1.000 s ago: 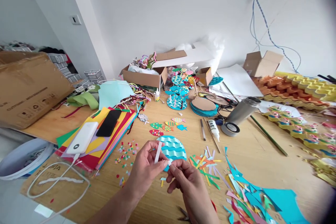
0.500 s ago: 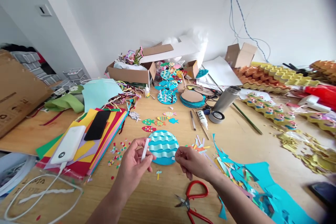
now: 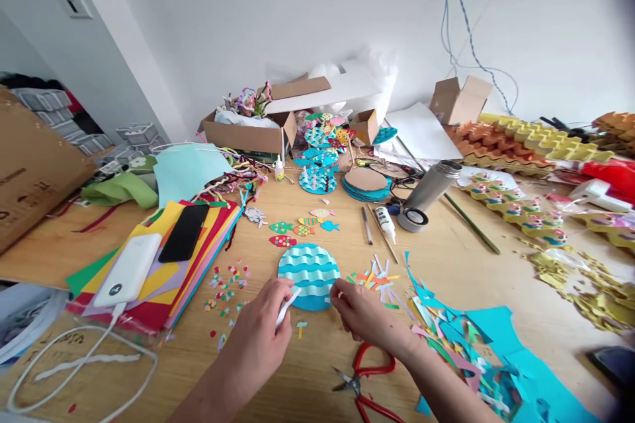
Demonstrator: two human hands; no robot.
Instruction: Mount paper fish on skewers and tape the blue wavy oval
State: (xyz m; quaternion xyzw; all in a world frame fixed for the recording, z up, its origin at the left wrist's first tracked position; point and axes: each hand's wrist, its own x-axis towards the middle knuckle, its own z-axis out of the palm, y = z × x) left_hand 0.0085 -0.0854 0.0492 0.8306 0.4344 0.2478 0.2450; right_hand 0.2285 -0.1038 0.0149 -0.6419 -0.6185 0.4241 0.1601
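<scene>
My left hand pinches a narrow white paper strip just left of a round blue disc covered in wavy paper bands. On the disc's lower right edge rests my right hand, its fingers curled and pinched; what they hold is too small to make out. Red-handled scissors lie on the wooden table under my right wrist. Small paper fish lie just beyond the disc.
A stack of coloured sheets with a white power bank and a black phone lies left. Coloured scraps pile up right. A glue bottle, tape roll, metal flask and cardboard boxes stand further back.
My hands came apart, then both dropped toward the blue disc. The white strip in my left hand went from upright to low beside the disc. The view swung right.
</scene>
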